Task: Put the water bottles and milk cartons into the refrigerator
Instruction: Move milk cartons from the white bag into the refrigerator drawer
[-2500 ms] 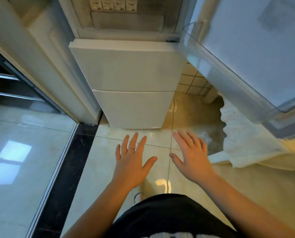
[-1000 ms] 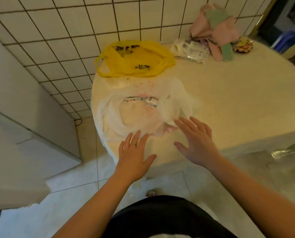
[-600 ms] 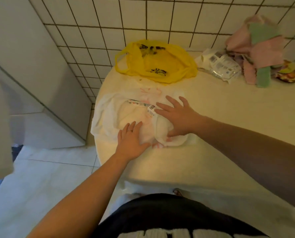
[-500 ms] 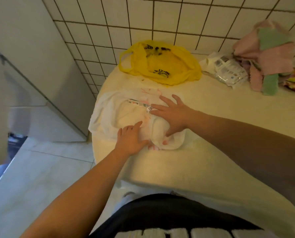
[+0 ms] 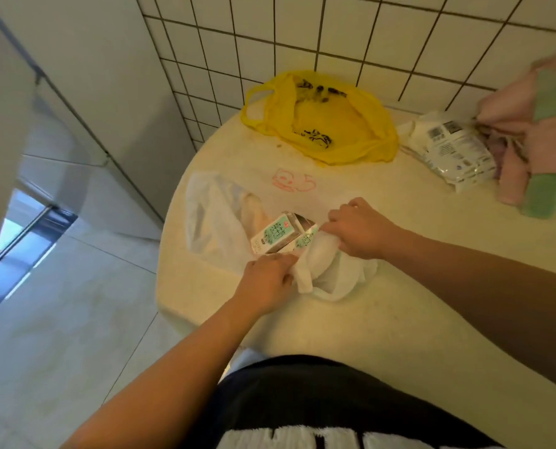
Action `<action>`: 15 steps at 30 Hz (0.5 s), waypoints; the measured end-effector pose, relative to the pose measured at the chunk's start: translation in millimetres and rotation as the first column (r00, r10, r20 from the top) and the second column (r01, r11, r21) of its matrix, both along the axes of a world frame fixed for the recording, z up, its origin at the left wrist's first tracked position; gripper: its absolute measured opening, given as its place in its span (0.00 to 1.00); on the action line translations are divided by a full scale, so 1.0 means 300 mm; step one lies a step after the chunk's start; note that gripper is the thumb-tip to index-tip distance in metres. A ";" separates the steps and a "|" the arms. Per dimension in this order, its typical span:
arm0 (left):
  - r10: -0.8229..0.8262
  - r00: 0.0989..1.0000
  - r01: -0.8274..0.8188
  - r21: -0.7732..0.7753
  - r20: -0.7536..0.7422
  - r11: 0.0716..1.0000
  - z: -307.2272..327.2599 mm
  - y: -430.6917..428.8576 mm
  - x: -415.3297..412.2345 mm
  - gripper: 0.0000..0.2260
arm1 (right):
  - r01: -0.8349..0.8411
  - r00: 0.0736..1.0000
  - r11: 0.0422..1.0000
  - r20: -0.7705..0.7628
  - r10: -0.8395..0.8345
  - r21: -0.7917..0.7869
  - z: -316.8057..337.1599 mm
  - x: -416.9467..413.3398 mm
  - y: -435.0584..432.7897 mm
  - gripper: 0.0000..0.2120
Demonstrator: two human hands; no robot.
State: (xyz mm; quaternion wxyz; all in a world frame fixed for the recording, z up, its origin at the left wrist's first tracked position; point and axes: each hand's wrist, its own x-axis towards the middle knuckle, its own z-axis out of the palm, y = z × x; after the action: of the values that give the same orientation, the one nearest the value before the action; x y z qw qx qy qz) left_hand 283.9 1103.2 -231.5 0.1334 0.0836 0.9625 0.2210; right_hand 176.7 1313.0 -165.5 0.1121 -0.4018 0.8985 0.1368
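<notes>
Two small milk cartons (image 5: 275, 236) with green and white print stick out of a white plastic bag (image 5: 218, 222) lying on a round cream table (image 5: 400, 319). My left hand (image 5: 265, 281) grips the bunched bag at the near side of the cartons. My right hand (image 5: 356, 230) grips the bag's plastic on the cartons' right side. The bag's mouth is pulled down around the cartons. No water bottles show in view.
A yellow plastic bag (image 5: 322, 121) lies at the table's back against the tiled wall (image 5: 302, 37). A white printed packet (image 5: 448, 150) and a pile of pink and green cloths (image 5: 539, 140) sit at the right. The white refrigerator (image 5: 75, 102) stands to the left.
I turned from the refrigerator to the table. Both hands went from lying flat on the white bag to gripping it, and the milk cartons have come out into view.
</notes>
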 end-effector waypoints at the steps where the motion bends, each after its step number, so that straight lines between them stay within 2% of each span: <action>1: -0.004 1.000 0.004 0.007 0.001 1.000 -0.010 0.021 0.003 0.18 | 0.010 1.000 1.000 0.001 -0.010 -0.010 -0.018 0.010 0.034 0.19; 5: -0.032 0.997 0.031 0.016 0.068 0.999 -0.065 0.067 0.028 0.22 | 0.007 0.999 0.985 -0.044 -0.015 -0.170 -0.106 0.059 0.124 0.25; 9: -0.069 0.995 0.071 -0.036 0.069 0.997 -0.084 0.074 0.056 0.21 | -0.012 0.999 0.976 -0.049 0.001 -0.218 -0.158 0.089 0.147 0.20; 12: -0.096 0.991 0.103 -0.075 0.095 0.992 -0.089 0.094 0.069 0.20 | 0.105 0.993 0.983 0.062 -0.096 -0.153 -0.190 0.112 0.183 0.17; 15: -0.124 0.981 0.137 -0.078 0.152 0.987 -0.102 0.100 0.068 0.20 | 0.234 0.950 0.967 0.235 -0.207 -0.096 -0.216 0.136 0.203 0.20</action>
State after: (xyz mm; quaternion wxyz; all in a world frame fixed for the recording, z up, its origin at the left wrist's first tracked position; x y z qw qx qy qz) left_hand 304.3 1133.1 -262.2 0.2216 0.1242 0.9513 0.1747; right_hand 217.4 1374.0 -230.3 0.2017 -0.3176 0.9263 0.0219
